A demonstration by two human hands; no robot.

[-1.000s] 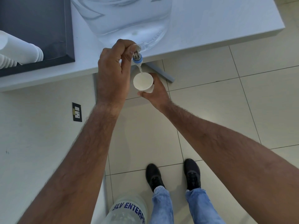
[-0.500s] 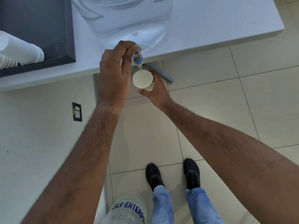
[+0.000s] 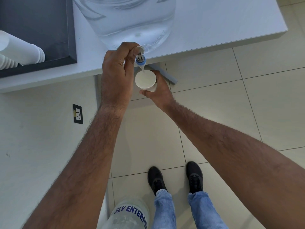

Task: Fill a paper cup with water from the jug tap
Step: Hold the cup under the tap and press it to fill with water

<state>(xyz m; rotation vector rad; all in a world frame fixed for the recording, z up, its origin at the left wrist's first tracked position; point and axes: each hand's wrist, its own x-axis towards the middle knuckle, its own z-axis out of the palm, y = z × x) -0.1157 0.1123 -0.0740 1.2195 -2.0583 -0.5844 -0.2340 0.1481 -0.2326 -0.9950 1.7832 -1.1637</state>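
Observation:
A large clear water jug (image 3: 132, 22) stands on the white table (image 3: 222, 27), its blue-and-white tap (image 3: 140, 61) sticking out past the front edge. My left hand (image 3: 117, 75) grips the tap lever from the left. Just under the spout my right hand (image 3: 158, 90) holds a white paper cup (image 3: 145, 79) upright from below. A thin stream of water runs from the spout into the cup's far rim.
A dark tray (image 3: 38, 30) with stacks of white cups (image 3: 21, 50) lies on the table's left. A second jug marked "SLV ENTERPRI" (image 3: 130, 214) stands on the tiled floor by my shoes (image 3: 156, 179). A wall socket (image 3: 78, 113) is at the left.
Both hands stay where they were; the cup has edged slightly closer under the spout and water keeps running into it.

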